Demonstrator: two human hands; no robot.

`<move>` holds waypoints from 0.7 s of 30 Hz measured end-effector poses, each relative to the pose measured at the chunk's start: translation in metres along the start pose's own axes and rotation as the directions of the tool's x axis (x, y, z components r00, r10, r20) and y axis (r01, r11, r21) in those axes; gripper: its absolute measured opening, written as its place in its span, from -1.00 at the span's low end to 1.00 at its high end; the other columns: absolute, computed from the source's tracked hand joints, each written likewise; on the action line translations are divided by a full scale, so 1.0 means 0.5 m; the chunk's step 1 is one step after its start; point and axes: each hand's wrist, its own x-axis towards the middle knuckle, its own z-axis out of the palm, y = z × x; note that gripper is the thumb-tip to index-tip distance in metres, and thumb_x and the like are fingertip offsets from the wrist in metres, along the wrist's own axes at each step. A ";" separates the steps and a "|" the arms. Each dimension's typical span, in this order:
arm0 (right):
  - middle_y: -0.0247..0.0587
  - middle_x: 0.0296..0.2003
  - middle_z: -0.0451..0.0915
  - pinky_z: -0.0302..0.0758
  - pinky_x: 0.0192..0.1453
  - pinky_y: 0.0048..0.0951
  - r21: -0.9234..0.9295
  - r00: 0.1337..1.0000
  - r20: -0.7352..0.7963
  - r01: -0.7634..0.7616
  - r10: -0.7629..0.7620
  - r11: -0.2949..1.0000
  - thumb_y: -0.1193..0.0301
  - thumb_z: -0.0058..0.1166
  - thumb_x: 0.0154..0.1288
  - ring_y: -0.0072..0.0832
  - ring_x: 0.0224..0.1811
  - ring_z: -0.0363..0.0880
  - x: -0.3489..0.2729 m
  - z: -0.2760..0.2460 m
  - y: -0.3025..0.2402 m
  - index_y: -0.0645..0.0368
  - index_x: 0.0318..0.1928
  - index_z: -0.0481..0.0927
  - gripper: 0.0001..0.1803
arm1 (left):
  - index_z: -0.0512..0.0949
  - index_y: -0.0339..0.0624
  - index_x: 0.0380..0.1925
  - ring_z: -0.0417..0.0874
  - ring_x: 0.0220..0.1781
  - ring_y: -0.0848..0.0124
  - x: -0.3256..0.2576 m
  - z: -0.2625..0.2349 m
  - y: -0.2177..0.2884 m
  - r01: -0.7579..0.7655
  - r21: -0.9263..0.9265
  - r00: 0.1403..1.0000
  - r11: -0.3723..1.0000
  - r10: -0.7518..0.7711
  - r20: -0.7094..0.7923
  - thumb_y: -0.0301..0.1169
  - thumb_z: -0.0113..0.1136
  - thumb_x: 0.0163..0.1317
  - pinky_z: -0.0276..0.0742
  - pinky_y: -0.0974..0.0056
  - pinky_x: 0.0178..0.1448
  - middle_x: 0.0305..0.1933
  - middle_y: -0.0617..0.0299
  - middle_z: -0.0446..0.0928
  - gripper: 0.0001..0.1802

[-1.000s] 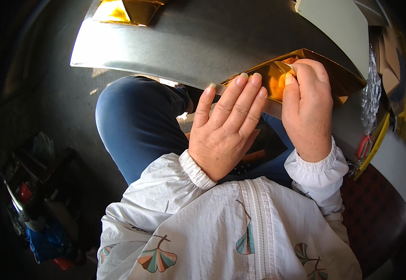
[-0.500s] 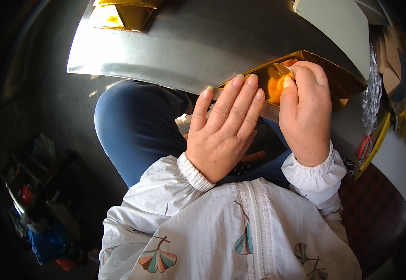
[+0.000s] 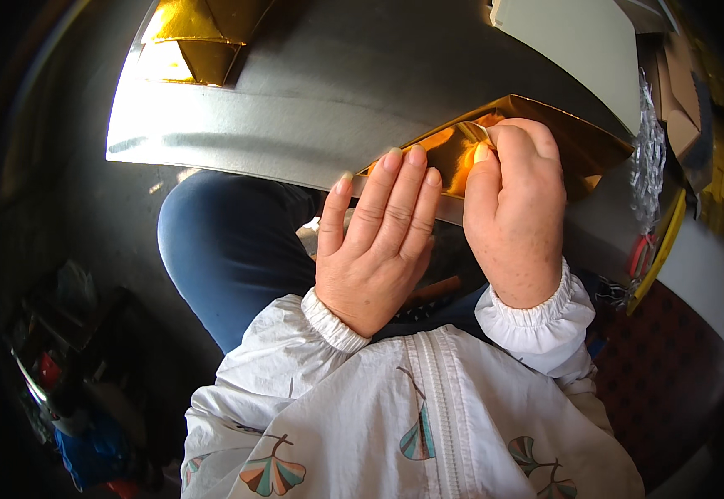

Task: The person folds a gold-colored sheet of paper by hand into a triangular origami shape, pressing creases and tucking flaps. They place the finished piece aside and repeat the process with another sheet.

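A shiny gold foil sheet, folded to a long pointed shape, lies along the near edge of the metal table. My left hand is laid flat with its fingers straight, their tips at the sheet's left end. My right hand is closed over the middle of the sheet. Between its thumb and fingers shows a small shiny piece with a rounded, pale edge, pressed to the foil. Its full shape is hidden by my fingers.
Folded gold foil pieces sit at the table's far left. A white board covers the back right. Beyond it are clear plastic wrapping, brown cardboard and a yellow strip. A dark bin with odds and ends stands low left.
The whole view has shifted, so the table, foil and both hands appear further left. Against the foil, both hands have hardly moved.
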 end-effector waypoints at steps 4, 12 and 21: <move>0.12 -0.16 0.56 0.54 -0.04 -0.20 0.009 0.999 -0.040 -0.003 0.003 1.000 0.61 -0.02 0.23 -0.04 -0.16 0.57 0.001 0.000 -0.001 0.42 -0.19 0.53 -0.85 | 0.43 -0.05 0.31 0.32 0.49 0.30 0.001 0.002 -0.003 -0.029 0.061 1.000 0.998 0.030 -0.004 -0.13 0.32 0.06 0.02 0.02 0.55 0.45 0.24 0.35 -0.25; 0.10 -0.27 0.60 0.55 -0.11 -0.20 0.183 0.993 -0.082 -0.066 0.082 0.981 0.62 0.07 0.18 -0.04 -0.22 0.59 0.005 -0.004 0.019 0.41 -0.32 0.57 -0.92 | 0.43 -0.05 0.31 0.31 0.50 0.30 0.001 -0.002 0.000 -0.018 0.039 1.000 0.999 0.017 0.017 -0.24 0.32 -0.02 0.03 0.00 0.55 0.46 0.23 0.34 -0.22; 0.08 -0.28 0.61 0.56 -0.11 -0.20 0.171 0.984 -0.154 -0.067 0.094 0.983 0.59 0.11 0.21 -0.05 -0.24 0.60 0.005 0.011 0.026 0.36 -0.32 0.59 -0.94 | 0.48 -0.03 0.25 0.36 0.46 0.36 0.004 -0.006 0.008 0.023 0.019 1.000 1.000 -0.023 0.016 -0.38 0.11 0.19 0.10 -0.01 0.54 0.40 0.30 0.41 -0.45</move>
